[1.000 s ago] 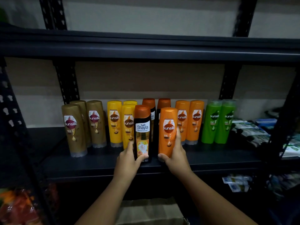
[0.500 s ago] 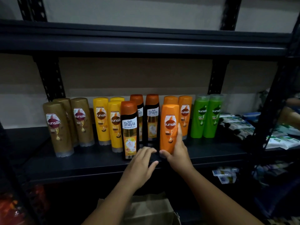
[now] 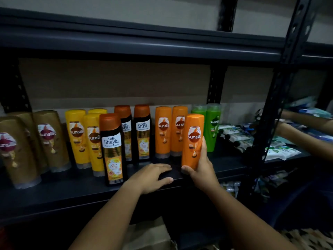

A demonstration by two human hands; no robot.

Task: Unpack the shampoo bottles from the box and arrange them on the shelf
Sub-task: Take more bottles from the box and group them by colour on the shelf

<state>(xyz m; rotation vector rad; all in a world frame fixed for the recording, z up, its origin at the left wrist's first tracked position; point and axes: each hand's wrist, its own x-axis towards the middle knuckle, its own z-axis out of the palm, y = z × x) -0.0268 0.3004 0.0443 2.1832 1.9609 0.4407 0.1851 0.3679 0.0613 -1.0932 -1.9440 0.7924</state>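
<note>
Orange Sunsilk bottle (image 3: 192, 141) upright, gripped at front shelf (image 3: 72, 188) edge; gold, yellow, black Shayla, orange, green bottles stand behind in rows.

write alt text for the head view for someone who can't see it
The right hand grips an orange shampoo bottle at the shelf front; the left hand rests flat beside it, behind stand gold, yellow, black, orange and green bottles.

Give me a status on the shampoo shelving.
Done: gold, yellow, Shayla, orange and green bottles stand grouped on the shelf. In hand: the right hand holds an orange Sunsilk bottle; the left hand rests flat. Left: the box below, contents unseen.
</note>
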